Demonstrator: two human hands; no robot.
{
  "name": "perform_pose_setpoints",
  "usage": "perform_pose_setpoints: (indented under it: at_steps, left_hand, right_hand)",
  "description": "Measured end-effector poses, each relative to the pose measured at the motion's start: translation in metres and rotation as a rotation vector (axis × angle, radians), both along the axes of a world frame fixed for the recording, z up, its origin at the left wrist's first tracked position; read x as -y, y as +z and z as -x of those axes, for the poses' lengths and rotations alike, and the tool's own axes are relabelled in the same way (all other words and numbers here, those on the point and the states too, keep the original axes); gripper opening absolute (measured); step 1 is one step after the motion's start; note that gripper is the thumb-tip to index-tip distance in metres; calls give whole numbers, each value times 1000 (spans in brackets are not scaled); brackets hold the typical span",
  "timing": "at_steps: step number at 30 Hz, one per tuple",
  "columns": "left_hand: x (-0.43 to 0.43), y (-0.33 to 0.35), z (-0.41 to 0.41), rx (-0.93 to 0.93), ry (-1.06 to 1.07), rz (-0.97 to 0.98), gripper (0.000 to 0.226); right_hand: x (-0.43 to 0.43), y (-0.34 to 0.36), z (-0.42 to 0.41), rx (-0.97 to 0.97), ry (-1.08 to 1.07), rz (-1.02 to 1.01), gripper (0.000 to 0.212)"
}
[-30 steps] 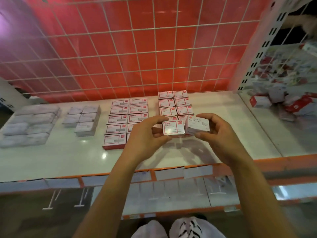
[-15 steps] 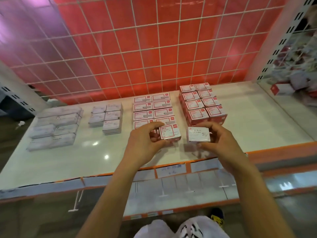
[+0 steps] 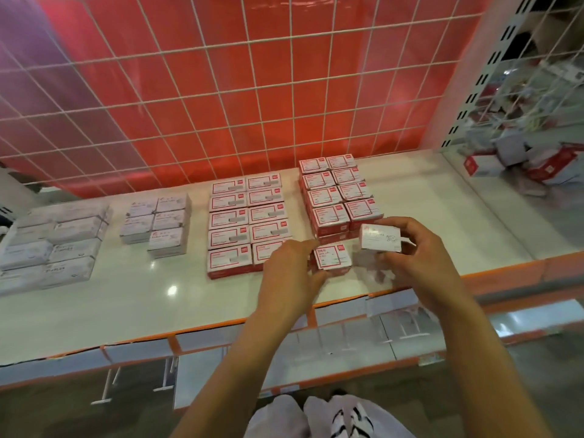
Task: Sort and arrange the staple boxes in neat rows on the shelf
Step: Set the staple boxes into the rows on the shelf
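Note:
My left hand (image 3: 289,273) grips a red-and-white staple box (image 3: 332,256) that sits low at the front of the tall red stack (image 3: 338,197). My right hand (image 3: 407,248) holds a white staple box (image 3: 380,238) slightly above the shelf (image 3: 132,298), just right of the first box and in front of the stack's right column. A flatter block of red-and-white boxes (image 3: 248,216) lies in two columns to the left. Whether the left box touches the shelf surface is unclear.
Small white boxes (image 3: 158,224) and larger grey-white packs (image 3: 53,245) lie further left. A red wire-grid back panel (image 3: 252,90) closes the rear. A clear divider at the right separates a bay of jumbled boxes (image 3: 518,165). Price-tag strips (image 3: 392,303) line the front edge.
Both hands have moved the two boxes away from me and down toward the front of the tall red stack. The boxes, first side by side in the air, now sit apart.

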State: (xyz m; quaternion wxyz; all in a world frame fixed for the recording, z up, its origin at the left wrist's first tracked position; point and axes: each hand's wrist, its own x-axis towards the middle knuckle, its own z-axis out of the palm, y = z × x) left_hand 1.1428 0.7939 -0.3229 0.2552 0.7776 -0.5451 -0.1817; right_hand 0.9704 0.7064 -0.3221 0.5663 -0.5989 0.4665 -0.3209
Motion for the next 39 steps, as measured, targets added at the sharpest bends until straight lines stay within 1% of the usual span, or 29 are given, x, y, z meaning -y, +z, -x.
perform_pose_setpoints:
  at_steps: [2, 7, 13, 15, 19, 25, 29, 39]
  left_hand:
    - [5, -6, 8, 51, 47, 1, 42]
    - [13, -15, 24, 99, 154, 19, 35]
    - [17, -23, 31, 54, 260, 38, 37]
    - [18, -24, 33, 62, 274, 41, 37]
    - [19, -23, 39, 71, 298, 40, 52]
    - [20, -23, 46, 52, 375, 38, 61]
    - [21, -26, 48, 40, 384, 47, 60]
    - [24, -31, 48, 85, 384, 78, 62]
  right_hand:
    - [8, 3, 5, -11, 19, 11, 50]
    - [22, 5, 12, -27, 92, 32, 49]
    - [29, 7, 13, -2, 164, 28, 49]
    - [31, 7, 13, 8, 178, 25, 50]
    - [31, 6, 15, 16, 206, 21, 49]
    - [31, 5, 19, 15, 212, 10, 49]
    - [29, 3, 20, 11, 219, 5, 50]
    - [26, -3, 20, 9, 238, 5, 53]
